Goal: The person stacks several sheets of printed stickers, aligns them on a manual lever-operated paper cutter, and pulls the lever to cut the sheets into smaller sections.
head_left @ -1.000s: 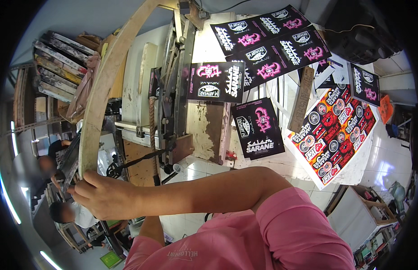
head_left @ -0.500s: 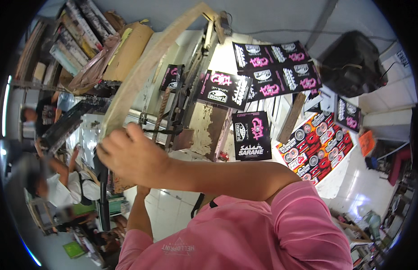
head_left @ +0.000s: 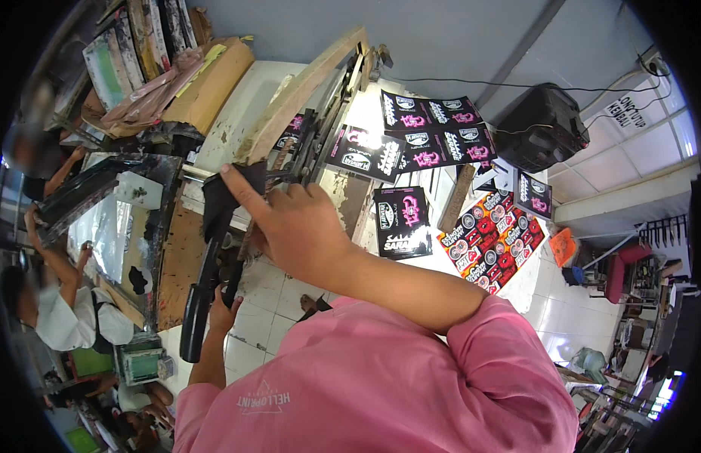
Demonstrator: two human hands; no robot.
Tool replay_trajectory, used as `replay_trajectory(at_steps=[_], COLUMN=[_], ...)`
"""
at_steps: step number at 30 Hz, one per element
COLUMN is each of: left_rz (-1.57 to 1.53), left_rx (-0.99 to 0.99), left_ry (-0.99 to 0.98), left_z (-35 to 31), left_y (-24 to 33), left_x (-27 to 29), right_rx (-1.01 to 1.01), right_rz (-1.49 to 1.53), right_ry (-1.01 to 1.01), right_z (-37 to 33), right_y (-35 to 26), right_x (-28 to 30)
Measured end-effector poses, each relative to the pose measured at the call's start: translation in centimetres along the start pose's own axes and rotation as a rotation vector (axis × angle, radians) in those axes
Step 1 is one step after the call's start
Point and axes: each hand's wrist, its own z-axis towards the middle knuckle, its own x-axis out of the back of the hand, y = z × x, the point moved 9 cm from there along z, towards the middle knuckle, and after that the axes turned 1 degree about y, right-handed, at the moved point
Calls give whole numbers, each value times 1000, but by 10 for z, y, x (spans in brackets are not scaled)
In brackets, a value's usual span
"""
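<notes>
My right hand [head_left: 305,226] reaches across to the left, over the black-covered lower end [head_left: 220,202] of a paper cutter's long curved lever [head_left: 301,90]. Its index finger is stretched out, apart from the other, bent fingers, and its tip touches the black covering; the thumb is mostly hidden. A black bar-shaped handle [head_left: 193,325] hangs down from that end. Close beside the handle, lower down, is my left hand [head_left: 223,313]; its thumb shows, but the black parts hide most of its fingers. Black printed sheets [head_left: 402,219] with pink and white designs lie on the cutter's table.
A wooden bar [head_left: 458,198] and a red patterned sheet [head_left: 495,238] lie on the right of the table. Behind stands a black speaker-like box [head_left: 543,128]. At left, a person in white [head_left: 71,321] works by a framed screen [head_left: 101,234]. Boards and cardboard [head_left: 207,83] are stacked at far left.
The lever has swung lower. My right hand, earlier closed over the lever's end, now has its index finger stretched out. More of my left hand shows beside the black handle.
</notes>
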Motion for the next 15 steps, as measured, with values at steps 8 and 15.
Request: replay_trajectory(at_steps=[8, 15], left_rz=[-310, -195], left_rx=[-99, -90], left_ry=[-229, -260], left_z=[14, 45], left_y=[-17, -87], left_x=[-26, -85], right_rx=[-98, -438], right_rz=[49, 307], right_ry=[76, -77], right_z=[-2, -2], right_y=[-7, -19], right_x=[2, -12])
